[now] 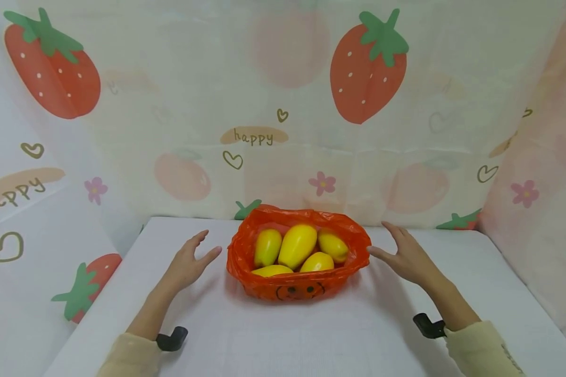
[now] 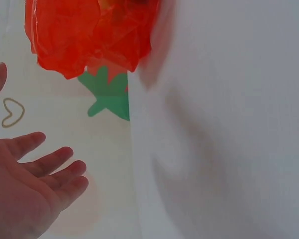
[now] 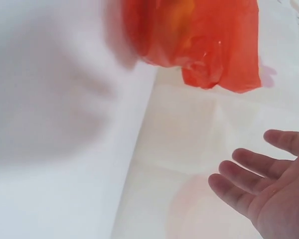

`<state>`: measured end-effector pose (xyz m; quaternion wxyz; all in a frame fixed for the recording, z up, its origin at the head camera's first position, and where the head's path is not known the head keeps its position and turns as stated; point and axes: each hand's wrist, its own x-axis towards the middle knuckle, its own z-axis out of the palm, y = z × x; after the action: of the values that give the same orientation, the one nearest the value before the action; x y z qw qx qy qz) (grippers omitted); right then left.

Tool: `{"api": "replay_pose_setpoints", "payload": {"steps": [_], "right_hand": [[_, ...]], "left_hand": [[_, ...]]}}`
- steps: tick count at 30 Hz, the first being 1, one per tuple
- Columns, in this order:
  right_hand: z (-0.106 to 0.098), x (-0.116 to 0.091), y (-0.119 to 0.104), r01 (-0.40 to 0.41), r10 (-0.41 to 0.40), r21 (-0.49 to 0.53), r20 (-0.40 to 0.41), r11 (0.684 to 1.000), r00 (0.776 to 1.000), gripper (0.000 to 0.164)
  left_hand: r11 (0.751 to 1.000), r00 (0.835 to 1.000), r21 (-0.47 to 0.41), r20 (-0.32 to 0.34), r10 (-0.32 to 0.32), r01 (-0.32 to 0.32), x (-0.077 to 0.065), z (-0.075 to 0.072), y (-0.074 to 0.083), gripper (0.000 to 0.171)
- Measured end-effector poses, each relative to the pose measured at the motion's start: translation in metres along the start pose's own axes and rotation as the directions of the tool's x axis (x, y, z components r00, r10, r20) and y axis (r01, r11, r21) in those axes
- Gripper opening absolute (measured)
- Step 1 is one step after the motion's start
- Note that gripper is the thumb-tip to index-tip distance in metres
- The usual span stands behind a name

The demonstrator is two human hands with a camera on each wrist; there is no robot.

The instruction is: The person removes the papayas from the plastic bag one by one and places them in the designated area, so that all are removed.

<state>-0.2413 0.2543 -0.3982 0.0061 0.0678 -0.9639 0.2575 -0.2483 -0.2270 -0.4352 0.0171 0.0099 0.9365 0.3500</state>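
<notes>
A red plastic bag (image 1: 250, 285) with its rim spread wide sits on the white table, a smiling face drawn on its front. Several yellow mangoes (image 1: 298, 246) lie inside it, one tinged green. To the bag's left my left hand (image 1: 188, 264) hovers with fingers apart and nothing in it. On the other side my right hand (image 1: 407, 256) is held the same way, thumb tip close by the bag's rim. Both wrist views show the bag's side (image 2: 65, 35) beyond spread, unclenched fingers, with the right hand's palm (image 3: 284, 204) bare.
The white table (image 1: 292, 340) runs back to a cream curtain (image 1: 193, 104) printed with strawberries, hearts and flowers. Similar cloth hangs at the left and right sides. A black wrist mount (image 1: 172, 339) sticks out from the left sleeve, another (image 1: 428, 325) from the right.
</notes>
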Motion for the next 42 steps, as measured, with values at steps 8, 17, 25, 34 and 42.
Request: {"api": "replay_pose_setpoints", "payload": {"steps": [8,17,25,34,42], "right_hand": [[-0.006,0.007,-0.007,0.022,-0.023,0.062,0.005,0.998,1.000,0.088],[-0.012,0.016,-0.013,0.031,-0.034,0.114,0.027,0.993,0.999,0.086],[-0.014,0.025,-0.023,0.020,-0.024,0.110,0.039,0.994,0.999,0.082],[-0.012,0.032,-0.034,0.037,-0.043,0.118,0.049,0.992,0.998,0.082],[-0.008,0.040,-0.044,0.065,-0.072,0.127,0.053,0.990,0.996,0.083]], "left_hand": [[0.998,0.999,-0.062,-0.016,0.029,-0.030,0.003,0.003,0.007,0.079],[0.994,0.997,-0.084,-0.037,0.062,-0.065,0.008,0.000,0.016,0.073],[0.993,0.999,-0.109,-0.022,0.044,-0.046,0.013,0.000,0.023,0.074],[0.989,0.999,-0.144,-0.007,0.034,-0.035,0.020,0.004,0.031,0.075],[0.986,0.999,-0.156,-0.014,0.048,-0.050,0.024,0.007,0.034,0.075]]}}
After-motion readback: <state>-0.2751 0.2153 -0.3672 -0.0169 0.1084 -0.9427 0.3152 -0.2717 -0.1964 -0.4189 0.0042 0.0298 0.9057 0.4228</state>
